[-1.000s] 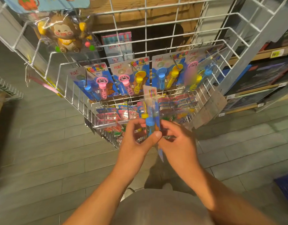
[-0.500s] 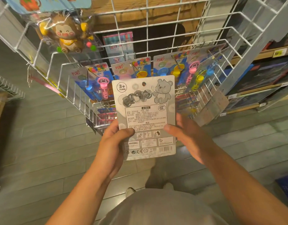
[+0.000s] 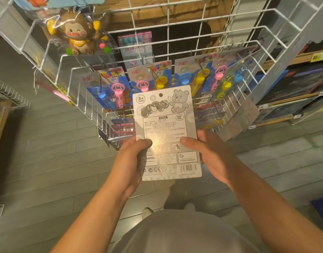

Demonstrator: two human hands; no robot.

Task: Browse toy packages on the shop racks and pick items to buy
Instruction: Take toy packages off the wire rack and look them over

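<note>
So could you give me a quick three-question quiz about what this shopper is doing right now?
1. True or false: the package shows its printed back to the camera.
2. Which hands hold it? A) left only B) right only C) both
3. What animal is the toy hanging at the rack's upper left?

Key: 1 true. 2 C: left hand and right hand grip its side edges. 3 A monkey.

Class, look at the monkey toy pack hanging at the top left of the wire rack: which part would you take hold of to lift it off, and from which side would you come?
Probably pinch the flat backing card just above the monkey toy pack, coming from the front. The bulging clear blister is crinkled and would likely slip or dent, while the card is thin and flat. The wire rack blocks any approach from behind.
</note>
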